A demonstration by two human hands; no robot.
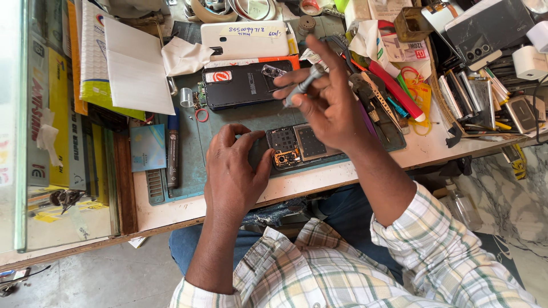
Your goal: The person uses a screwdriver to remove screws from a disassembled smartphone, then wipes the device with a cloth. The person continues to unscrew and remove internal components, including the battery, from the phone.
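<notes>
Head view: left hand [233, 171] rests curled over the left end of an opened phone [297, 145] lying on the green mat [191, 165] at the desk's front edge, fingers bent, pinning it down. Right hand [325, 97] hovers above the phone, fingers pinched on a grey screwdriver [302, 84], and blocks the phone's right part. Just behind lies a black phone back [242, 84], a white phone [245, 39] beyond it. Blue marker [173, 151] left on the mat. Red pen [394, 88] and tool clutter sit right.
</notes>
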